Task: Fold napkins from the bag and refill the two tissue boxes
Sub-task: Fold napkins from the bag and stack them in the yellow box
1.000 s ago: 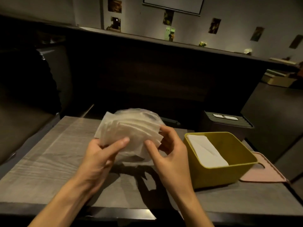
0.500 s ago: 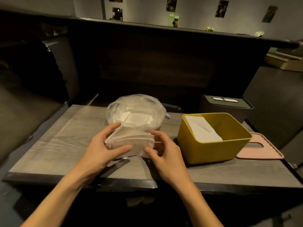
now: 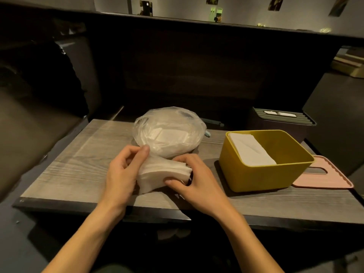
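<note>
both hands on napkin stack (image 3: 164,175), low over grey wood table (image 3: 65,166). left hand (image 3: 123,174) curled round stack's left end, right hand (image 3: 194,179) pinching right end, thumb on top. clear plastic bag (image 3: 169,133) of napkins just behind grip. yellow tissue box (image 3: 264,161) right of grip, partly filled, pink lid (image 3: 327,177) beside it. dark box (image 3: 283,120) further back right.

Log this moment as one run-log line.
left hand: grips napkin stack | right hand: grips stack | yellow box: part-filled | bag: behind
</note>
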`<state>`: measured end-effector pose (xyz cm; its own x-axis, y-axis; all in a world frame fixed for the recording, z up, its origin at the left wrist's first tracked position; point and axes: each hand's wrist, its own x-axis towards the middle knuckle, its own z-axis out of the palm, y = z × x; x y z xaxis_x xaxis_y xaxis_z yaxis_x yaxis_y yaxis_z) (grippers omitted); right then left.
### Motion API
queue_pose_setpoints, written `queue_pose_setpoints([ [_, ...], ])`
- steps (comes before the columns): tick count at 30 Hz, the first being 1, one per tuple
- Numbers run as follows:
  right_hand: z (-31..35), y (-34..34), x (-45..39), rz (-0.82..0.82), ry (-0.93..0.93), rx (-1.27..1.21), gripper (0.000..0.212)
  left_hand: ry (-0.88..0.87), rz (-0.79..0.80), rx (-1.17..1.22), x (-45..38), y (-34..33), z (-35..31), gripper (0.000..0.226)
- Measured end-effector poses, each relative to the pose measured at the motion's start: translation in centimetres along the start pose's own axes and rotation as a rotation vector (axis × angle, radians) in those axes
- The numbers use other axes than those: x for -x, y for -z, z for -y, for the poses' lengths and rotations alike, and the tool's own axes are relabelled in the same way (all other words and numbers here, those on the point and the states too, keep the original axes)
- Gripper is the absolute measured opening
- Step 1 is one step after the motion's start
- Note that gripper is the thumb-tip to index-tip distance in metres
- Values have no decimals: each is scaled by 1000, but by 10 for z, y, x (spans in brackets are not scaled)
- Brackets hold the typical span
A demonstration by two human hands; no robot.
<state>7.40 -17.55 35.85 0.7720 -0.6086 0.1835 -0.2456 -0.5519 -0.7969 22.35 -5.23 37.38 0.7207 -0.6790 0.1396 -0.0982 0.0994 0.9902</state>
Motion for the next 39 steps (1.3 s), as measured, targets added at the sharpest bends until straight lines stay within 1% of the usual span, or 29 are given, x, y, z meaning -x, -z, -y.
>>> queue_pose_setpoints([
  [4,-1,-1,1,3,-8,-79,44,42,-256,13,0,-13,7,6],
  [5,0,-1,1,0,-12,-91,47,41,-292,35,1,-15,6,7],
  [7,3,-4,1,-14,-12,-109,53,30,-280,110,3,-19,3,11],
  [9,6,-7,0,-33,-11,-130,58,14,-201,149,7,-24,1,17],
  [10,6,-8,1,-39,-12,-139,60,-2,-198,121,8,-25,0,12],
  [11,6,-8,1,-41,-12,-149,62,-5,-229,81,9,-26,0,10],
  [13,6,-6,2,-26,-5,-167,69,16,-310,65,9,-25,1,19],
  [14,6,-6,3,-4,5,-156,72,33,-297,103,10,-24,1,21],
  [15,7,-6,4,25,16,-131,76,43,-226,150,12,-23,0,29],
  [16,8,-7,5,45,25,-112,79,47,-129,211,14,-22,1,38],
  [18,7,-8,7,36,31,-134,79,37,52,308,16,-17,5,59],
  [19,5,-6,7,17,28,-155,78,15,119,254,16,-14,7,74],
  [20,2,-4,8,4,22,-167,77,-12,168,138,15,-9,9,87],
  [22,-2,1,9,-1,13,-157,76,-54,209,-173,11,-3,10,97],
  [23,-3,2,9,-1,10,-137,76,-66,201,-270,9,-1,10,97],
  [24,-4,3,10,-9,6,-113,75,-71,190,-301,7,-1,9,93],
  [27,-2,3,8,-28,2,-67,75,-88,208,-300,7,-1,7,85],
  [31,-2,9,9,70,-29,-98,80,-102,272,-375,7,-1,9,96],
  [35,-4,15,12,60,-78,-92,86,-92,295,-335,7,-4,10,90],
  [37,-4,16,15,23,-84,-13,78,-101,291,-343,7,-8,8,80],
  [39,-3,13,18,-55,-63,56,58,-110,224,-309,6,-10,7,68],
])
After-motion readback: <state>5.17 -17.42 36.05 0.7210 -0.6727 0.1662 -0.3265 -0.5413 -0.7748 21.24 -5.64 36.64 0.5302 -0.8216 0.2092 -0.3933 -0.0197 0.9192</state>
